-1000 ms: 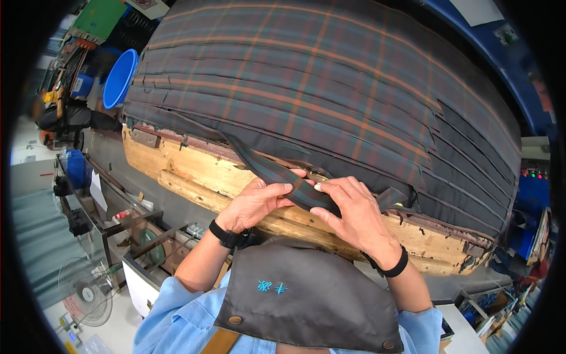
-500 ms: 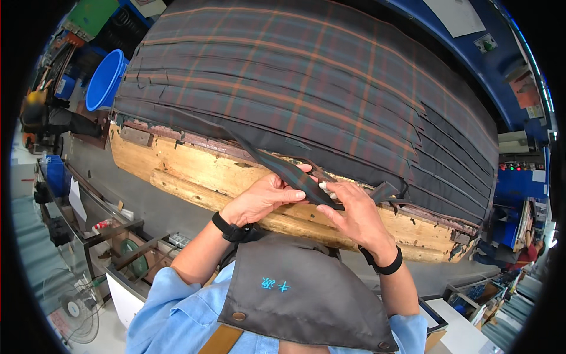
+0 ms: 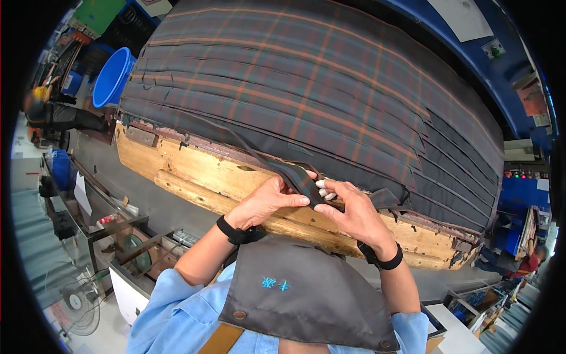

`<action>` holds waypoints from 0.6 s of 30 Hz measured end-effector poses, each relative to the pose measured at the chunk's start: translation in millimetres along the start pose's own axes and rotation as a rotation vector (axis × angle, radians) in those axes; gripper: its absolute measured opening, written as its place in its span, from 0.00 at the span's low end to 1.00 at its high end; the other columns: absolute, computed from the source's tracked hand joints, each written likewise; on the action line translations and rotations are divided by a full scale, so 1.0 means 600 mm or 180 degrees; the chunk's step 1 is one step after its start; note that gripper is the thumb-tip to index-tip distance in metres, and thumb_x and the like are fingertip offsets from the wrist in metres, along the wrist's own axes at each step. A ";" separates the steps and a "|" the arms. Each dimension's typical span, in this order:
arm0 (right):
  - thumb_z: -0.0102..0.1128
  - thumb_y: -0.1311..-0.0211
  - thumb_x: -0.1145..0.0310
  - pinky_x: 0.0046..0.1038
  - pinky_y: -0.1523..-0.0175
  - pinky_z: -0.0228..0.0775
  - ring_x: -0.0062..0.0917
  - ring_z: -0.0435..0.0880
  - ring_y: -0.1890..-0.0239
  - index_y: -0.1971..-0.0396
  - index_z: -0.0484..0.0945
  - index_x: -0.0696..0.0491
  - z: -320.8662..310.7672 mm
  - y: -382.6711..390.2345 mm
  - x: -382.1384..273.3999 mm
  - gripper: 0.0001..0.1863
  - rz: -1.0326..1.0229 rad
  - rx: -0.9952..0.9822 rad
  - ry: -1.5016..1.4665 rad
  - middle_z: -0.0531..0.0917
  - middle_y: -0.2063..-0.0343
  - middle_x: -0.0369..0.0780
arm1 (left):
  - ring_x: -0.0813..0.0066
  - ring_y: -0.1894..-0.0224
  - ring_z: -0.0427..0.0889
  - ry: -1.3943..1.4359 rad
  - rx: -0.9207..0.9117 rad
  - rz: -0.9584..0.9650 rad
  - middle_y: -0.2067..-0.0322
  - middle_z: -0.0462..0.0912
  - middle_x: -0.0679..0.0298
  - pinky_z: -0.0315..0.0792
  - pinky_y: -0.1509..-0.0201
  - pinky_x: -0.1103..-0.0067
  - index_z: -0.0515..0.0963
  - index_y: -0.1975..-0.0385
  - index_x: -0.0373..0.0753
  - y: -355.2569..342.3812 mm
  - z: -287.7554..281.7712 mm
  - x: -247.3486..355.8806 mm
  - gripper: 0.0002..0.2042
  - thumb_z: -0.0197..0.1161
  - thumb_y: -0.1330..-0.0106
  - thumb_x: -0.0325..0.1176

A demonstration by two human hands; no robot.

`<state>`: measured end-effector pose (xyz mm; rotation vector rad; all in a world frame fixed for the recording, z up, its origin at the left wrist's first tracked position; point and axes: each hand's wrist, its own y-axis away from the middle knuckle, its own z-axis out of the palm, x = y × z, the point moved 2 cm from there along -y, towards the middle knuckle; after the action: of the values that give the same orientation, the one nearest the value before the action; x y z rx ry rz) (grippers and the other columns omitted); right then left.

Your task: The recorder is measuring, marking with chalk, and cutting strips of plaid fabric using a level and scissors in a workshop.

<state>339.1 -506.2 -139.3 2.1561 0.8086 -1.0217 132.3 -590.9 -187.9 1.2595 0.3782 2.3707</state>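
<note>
A long narrow strip of dark plaid fabric (image 3: pixel 236 141) runs from the upper left down to my hands. My left hand (image 3: pixel 265 202) pinches the strip with thumb and fingers. My right hand (image 3: pixel 354 212) grips the same strip just to the right; two of its fingertips are wrapped in white tape. Both hands are over the worn wooden edge (image 3: pixel 194 177) of a big table. A thick stack of plaid fabric layers (image 3: pixel 318 88) covers that table, cut into long strips along its near side. I wear black wristbands, blue sleeves and a grey apron (image 3: pixel 306 295).
A blue plastic tub (image 3: pixel 112 76) stands at the far left end of the table. Below the table edge on the left are a metal frame with a machine (image 3: pixel 132 248) and a floor fan (image 3: pixel 76 301). Another person crouches at the far left (image 3: pixel 59 115).
Both hands have drawn closer together on the strip and shifted slightly right along the wooden edge. The view has tilted a little, bringing the fabric stack lower in the picture.
</note>
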 end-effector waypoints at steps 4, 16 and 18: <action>0.71 0.35 0.54 0.40 0.42 0.73 0.40 0.82 0.49 0.38 0.75 0.57 -0.002 -0.008 -0.001 0.32 -0.0147 -0.0083 -0.0071 0.83 0.54 0.45 | 0.75 0.37 0.75 0.0146 0.0057 0.0006 0.41 0.78 0.65 0.67 0.30 0.73 0.67 0.30 0.39 -0.008 0.011 0.001 0.31 0.71 0.33 0.25; 0.69 0.36 0.46 0.42 0.39 0.69 0.41 0.79 0.45 0.35 0.72 0.60 0.004 -0.018 -0.003 0.40 -0.0172 -0.0284 0.0328 0.81 0.49 0.49 | 0.74 0.34 0.72 0.0187 -0.0101 0.0067 0.38 0.76 0.64 0.64 0.27 0.72 0.60 0.24 0.39 0.005 0.012 -0.002 0.35 0.67 0.31 0.24; 0.70 0.39 0.43 0.41 0.40 0.68 0.41 0.77 0.45 0.33 0.70 0.62 0.005 -0.019 -0.007 0.45 -0.0183 -0.0445 0.0671 0.79 0.50 0.49 | 0.74 0.34 0.73 0.0315 -0.0157 0.0158 0.38 0.76 0.64 0.64 0.28 0.72 0.60 0.24 0.40 0.004 0.010 -0.002 0.34 0.65 0.30 0.25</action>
<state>327.3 -502.2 -140.6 2.1539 1.0145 -0.7491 137.5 -593.5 -184.3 1.1452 0.3202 2.4753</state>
